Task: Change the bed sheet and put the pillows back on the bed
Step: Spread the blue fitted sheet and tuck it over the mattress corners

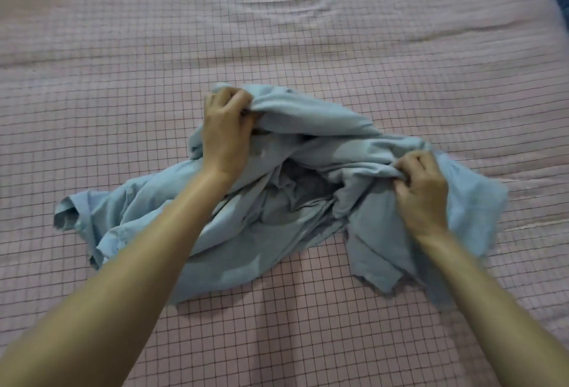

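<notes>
Bed (308, 32): fills the view, covered by a pink sheet with a dark grid pattern, lightly wrinkled toward the far side
Light blue sheet (160, 217): crumpled in a loose heap on the middle of the bed, frayed edges showing at the near right, one corner trailing out to the left
Left hand (226, 134): closed, gripping the far upper edge of the blue sheet, raised a little above the heap
Right hand (423, 192): closed, pinching a bunched fold at the heap's right side
</notes>
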